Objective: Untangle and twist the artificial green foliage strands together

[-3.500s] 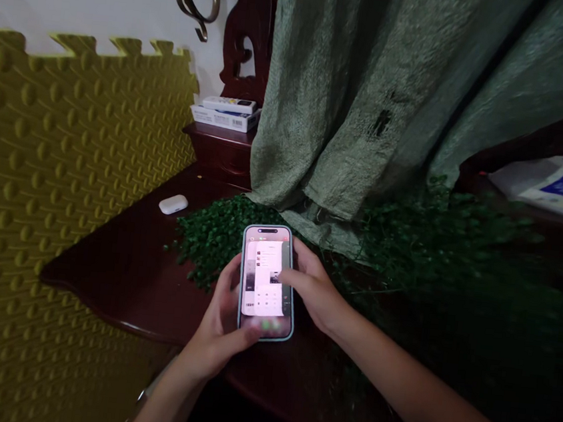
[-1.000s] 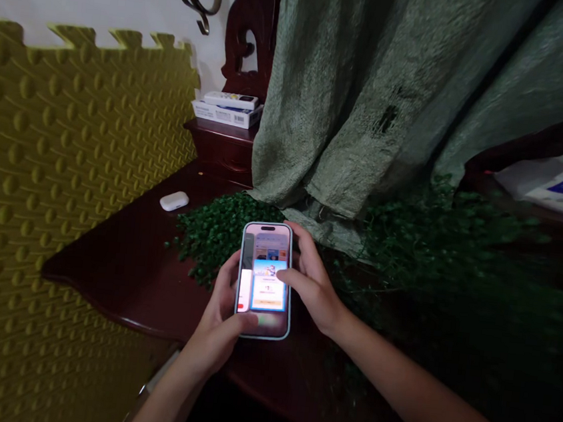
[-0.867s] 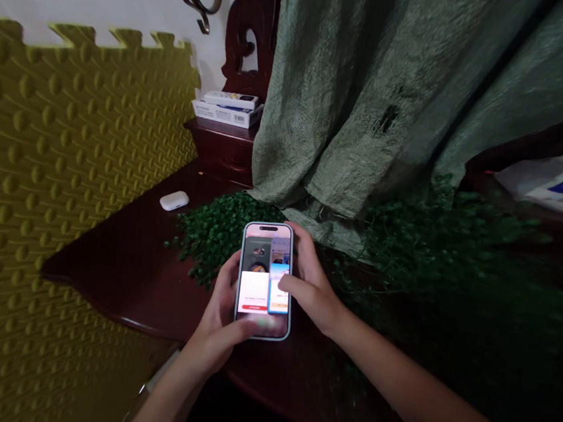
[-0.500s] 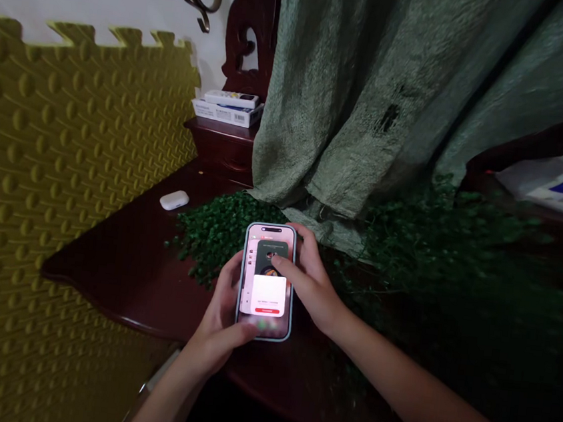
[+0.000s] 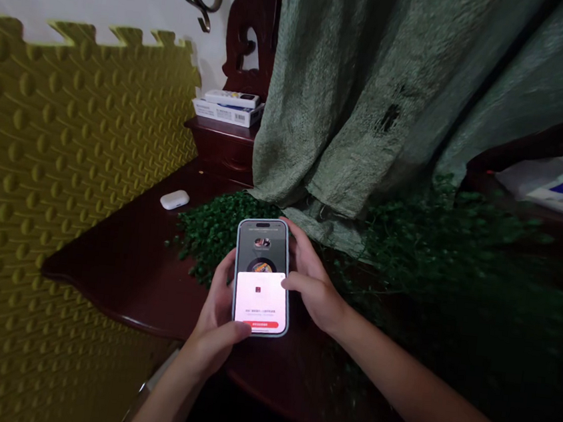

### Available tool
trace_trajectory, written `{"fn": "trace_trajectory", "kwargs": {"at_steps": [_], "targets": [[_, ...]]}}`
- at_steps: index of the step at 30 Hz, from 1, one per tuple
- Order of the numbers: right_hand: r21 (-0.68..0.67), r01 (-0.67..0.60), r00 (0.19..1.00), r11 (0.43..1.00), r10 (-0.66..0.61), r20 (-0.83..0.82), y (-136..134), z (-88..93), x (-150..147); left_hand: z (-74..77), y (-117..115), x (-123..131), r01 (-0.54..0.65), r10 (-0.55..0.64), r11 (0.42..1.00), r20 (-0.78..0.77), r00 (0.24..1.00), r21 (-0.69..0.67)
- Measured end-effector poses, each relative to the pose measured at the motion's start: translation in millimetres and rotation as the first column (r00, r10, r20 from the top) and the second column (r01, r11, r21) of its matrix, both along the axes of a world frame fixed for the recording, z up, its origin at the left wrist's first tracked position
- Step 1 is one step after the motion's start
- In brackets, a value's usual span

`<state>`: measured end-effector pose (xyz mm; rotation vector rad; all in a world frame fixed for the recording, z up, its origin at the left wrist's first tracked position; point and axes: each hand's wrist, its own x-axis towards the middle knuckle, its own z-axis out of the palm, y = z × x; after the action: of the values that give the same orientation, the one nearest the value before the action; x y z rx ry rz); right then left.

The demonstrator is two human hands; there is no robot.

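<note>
I see lit phone [image 5: 260, 277] between both hands, above table's [image 5: 118, 274] front edge. Left hand [image 5: 215, 328] part-curled round lower left side, thumb over bottom. Right hand [image 5: 314, 291] part-curled at right side, fingers behind, thumb near top right corner of pale panel [image 5: 260, 303].

Progress, as I judge it: phone gripped, panel up, red button [image 5: 265, 324] along its foot; on-screen handling looks midway, nothing marking finish.

Hidden from me: fingertips behind phone. Thumb contact uncertain, lettering unreadable, greenery [image 5: 212, 234] fading into dark at table's right.
</note>
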<state>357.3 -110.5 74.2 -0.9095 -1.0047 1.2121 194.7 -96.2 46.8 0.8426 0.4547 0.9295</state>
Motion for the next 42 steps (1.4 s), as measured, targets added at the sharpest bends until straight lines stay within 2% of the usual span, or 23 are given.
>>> {"fn": "trace_trajectory", "kwargs": {"at_steps": [22,27,29,31,33,35,38,40,42], "targets": [[-0.028,0.040,0.999,0.999,-0.040,0.008,-0.2,2.7,0.2,2.2,1.2,-1.4,0.033,-0.033,0.999,-0.031,0.999,-0.015],[-0.028,0.048,0.999,0.998,-0.047,0.014,-0.6,2.8,-0.5,4.1,1.7,-1.6,0.056,-0.055,0.998,0.004,0.998,-0.043],[-0.040,0.102,0.992,0.994,-0.098,0.075,-0.2,3.6,-1.9,3.7,1.8,-1.3,0.057,-0.056,0.997,0.020,0.998,-0.052],[-0.021,0.220,0.953,0.975,-0.210,0.221,-0.1,7.9,-3.7,3.0,1.7,-0.6,0.041,-0.040,0.998,0.031,0.999,-0.043],[0.079,0.322,0.861,0.943,-0.327,0.391,-2.0,18.6,-4.4,2.8,1.5,0.5,0.024,-0.023,0.999,0.032,0.999,-0.043],[0.218,0.311,0.764,0.925,-0.380,0.521,-8.3,37.4,-3.2,3.5,1.3,1.9,-0.003,0.004,0.998,0.004,1.000,-0.056],[0.355,0.097,0.677,0.930,-0.323,0.661,-28.5,76.7,2.1,6.4,1.2,4.0,-0.056,0.052,0.997,-0.075,0.996,-0.059],[0.349,-0.048,0.622,0.936,-0.246,0.744,-47.9,102.8,6.2,8.6,1.1,5.2,-0.060,0.056,0.998,-0.106,0.993,-0.037],[0.280,-0.156,0.558,0.947,-0.149,0.817,-69.3,122.3,9.8,10.2,0.5,6.4,-0.047,0.045,0.999,-0.116,0.992,-0.008]]}}
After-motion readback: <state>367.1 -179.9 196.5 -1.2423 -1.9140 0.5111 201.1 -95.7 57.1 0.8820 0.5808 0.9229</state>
